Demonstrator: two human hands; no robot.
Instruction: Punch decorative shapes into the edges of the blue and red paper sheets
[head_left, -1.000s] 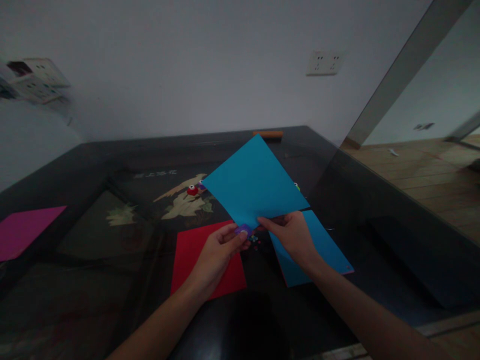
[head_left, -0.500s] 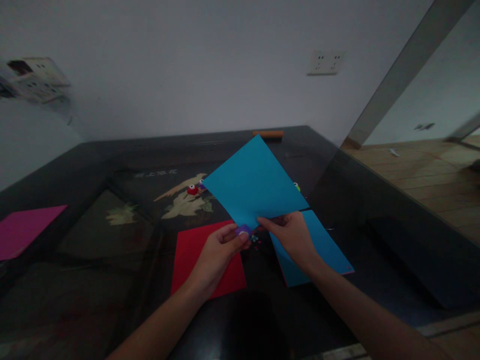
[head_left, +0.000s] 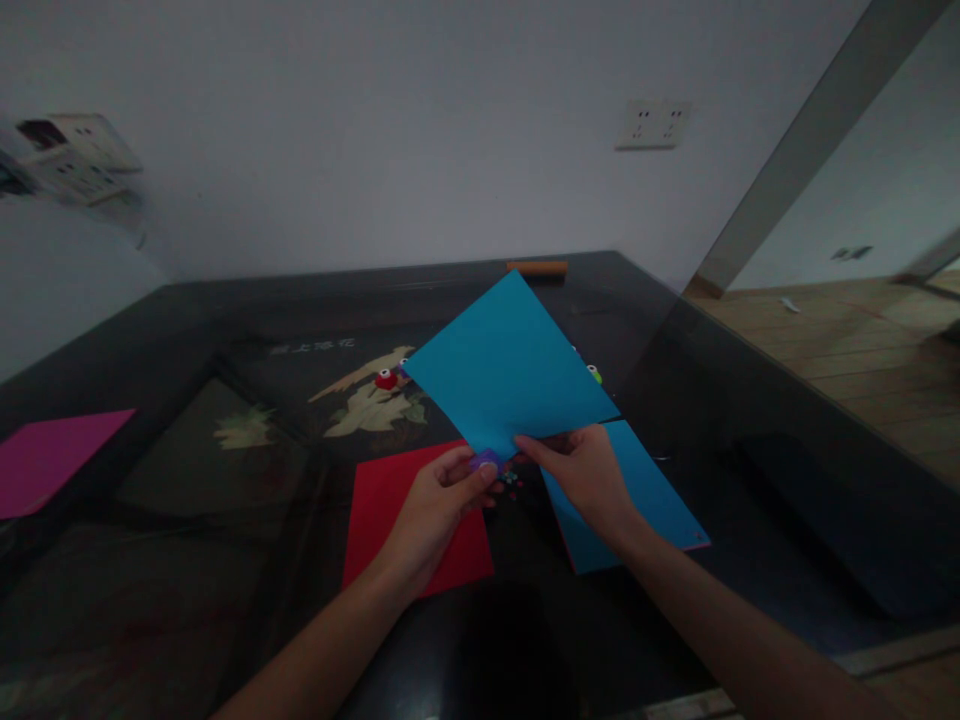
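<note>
My left hand (head_left: pixel 442 502) is closed round a small purple craft punch (head_left: pixel 486 459), thumb on top, at the near corner of a blue paper sheet (head_left: pixel 511 362). Between thumb and fingers, my right hand (head_left: pixel 585 470) pinches that sheet by its lower edge, and the sheet stands tilted up above the table. Tiny coloured paper bits (head_left: pixel 513 480) lie on the dark table just below the punch. Under my left forearm is a red paper sheet (head_left: pixel 375 500). A stack of blue sheets (head_left: pixel 660 495) rests beneath my right hand and wrist.
A pink sheet (head_left: pixel 56 460) lies at the far left of the dark table (head_left: pixel 247 560). Behind the raised sheet are a red item with a googly eye (head_left: pixel 385 379), a green one (head_left: pixel 595 374) and an orange-brown roll (head_left: pixel 540 268). A dark case (head_left: pixel 832 520) is at right.
</note>
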